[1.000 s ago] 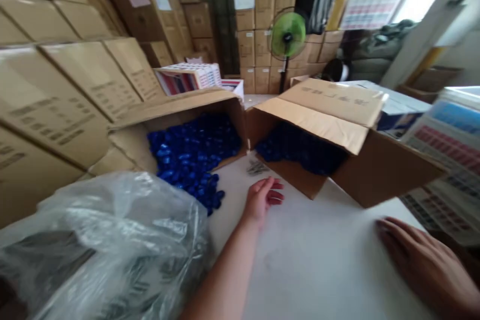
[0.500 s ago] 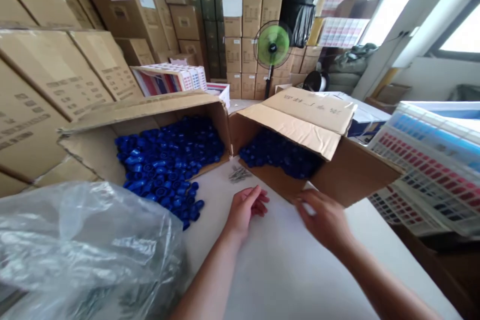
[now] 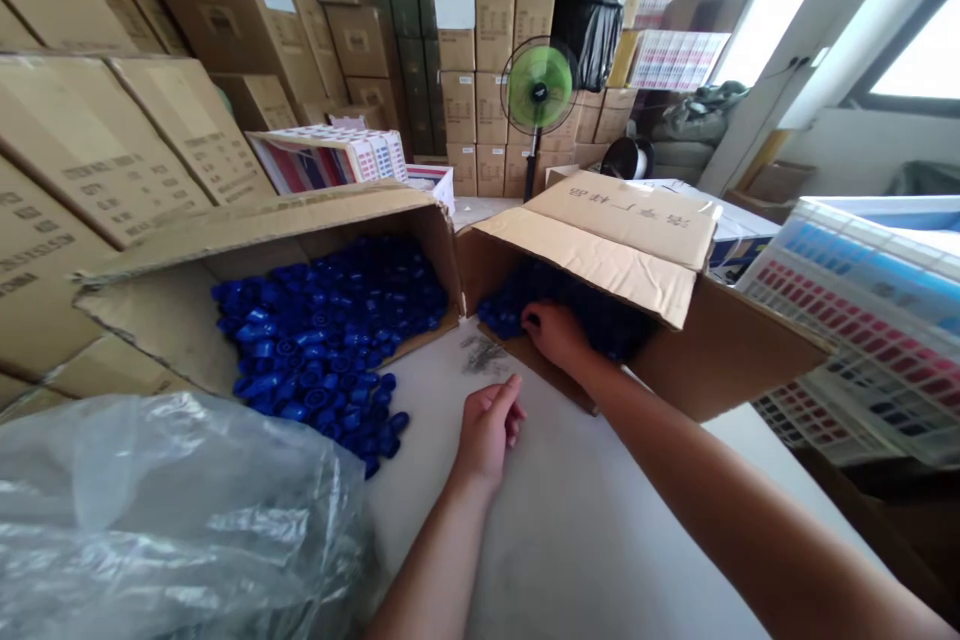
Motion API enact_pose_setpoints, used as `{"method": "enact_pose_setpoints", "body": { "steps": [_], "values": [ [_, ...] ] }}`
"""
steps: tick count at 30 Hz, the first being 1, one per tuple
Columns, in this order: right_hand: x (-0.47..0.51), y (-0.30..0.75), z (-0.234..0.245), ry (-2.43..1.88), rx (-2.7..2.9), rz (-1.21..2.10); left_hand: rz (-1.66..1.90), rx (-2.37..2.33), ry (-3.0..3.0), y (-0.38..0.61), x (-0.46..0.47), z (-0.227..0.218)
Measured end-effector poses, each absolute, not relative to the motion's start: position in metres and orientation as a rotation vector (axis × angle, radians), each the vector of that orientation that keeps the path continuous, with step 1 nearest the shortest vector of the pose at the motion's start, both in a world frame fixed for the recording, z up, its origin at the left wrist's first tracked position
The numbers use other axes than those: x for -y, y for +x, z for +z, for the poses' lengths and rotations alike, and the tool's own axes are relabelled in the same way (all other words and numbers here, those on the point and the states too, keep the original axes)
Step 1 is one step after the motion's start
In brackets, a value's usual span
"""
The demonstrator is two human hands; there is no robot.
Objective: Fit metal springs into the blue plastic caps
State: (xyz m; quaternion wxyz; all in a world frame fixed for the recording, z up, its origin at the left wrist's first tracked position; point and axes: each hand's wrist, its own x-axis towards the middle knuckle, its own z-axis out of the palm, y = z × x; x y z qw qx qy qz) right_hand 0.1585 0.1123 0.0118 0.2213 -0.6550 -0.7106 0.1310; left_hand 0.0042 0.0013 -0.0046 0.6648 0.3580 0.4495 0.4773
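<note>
My left hand [image 3: 489, 425] is above the white table, its fingers curled in and the thumb laid along them. Whatever it may hold is hidden. My right hand [image 3: 556, 335] reaches into the mouth of the right cardboard box [image 3: 544, 360], at the blue plastic caps [image 3: 504, 305] inside. Its thumb and finger come together there, too dark to make out what is between them. Small metal pieces [image 3: 484, 355] lie in a little heap on the table between the two boxes. More blue caps [image 3: 322, 340] fill the left cardboard box [image 3: 165, 320] and spill out onto the table.
A clear plastic bag [image 3: 180, 510] bulges at the left front of the white table [image 3: 570, 530]. The right box's flap [image 3: 600, 240] hangs over its opening. Plastic crates [image 3: 862, 320] stand at the right. Behind are a green fan [image 3: 538, 90] and stacked cartons [image 3: 476, 100].
My right hand has moved forward and left, from the table by the right box into its opening among the caps. My left hand has stayed nearly in place, its fingers drawn in more.
</note>
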Motion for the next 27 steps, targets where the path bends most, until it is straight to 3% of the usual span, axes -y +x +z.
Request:
{"method": "enact_pose_setpoints", "body": {
  "steps": [3,8,11,16,20,23,27],
  "values": [
    [-0.096,0.16,0.015,-1.729,1.846,0.461,1.15,-1.021,0.781,0.008,0.0,-0.004],
    [-0.039,0.134,0.005,-1.35,1.14,1.162,1.238,-0.919,0.861,0.013,0.002,-0.006],
    [-0.017,0.12,-0.005,-1.283,0.898,1.272,1.309,-1.069,1.111,0.013,0.004,-0.006],
    [-0.027,0.139,-0.007,-1.408,0.962,1.218,1.285,-1.018,1.107,0.011,0.015,0.002],
    [-0.039,0.156,-0.001,-1.524,1.511,1.077,0.585,-0.539,0.904,0.008,0.03,0.006],
    [-0.039,0.147,0.001,-1.651,1.957,0.767,0.067,-0.339,1.02,0.004,0.036,0.007],
    [-0.043,0.123,0.0,-1.875,2.161,0.526,0.07,-0.408,1.064,0.002,0.034,0.005]
  ]
}}
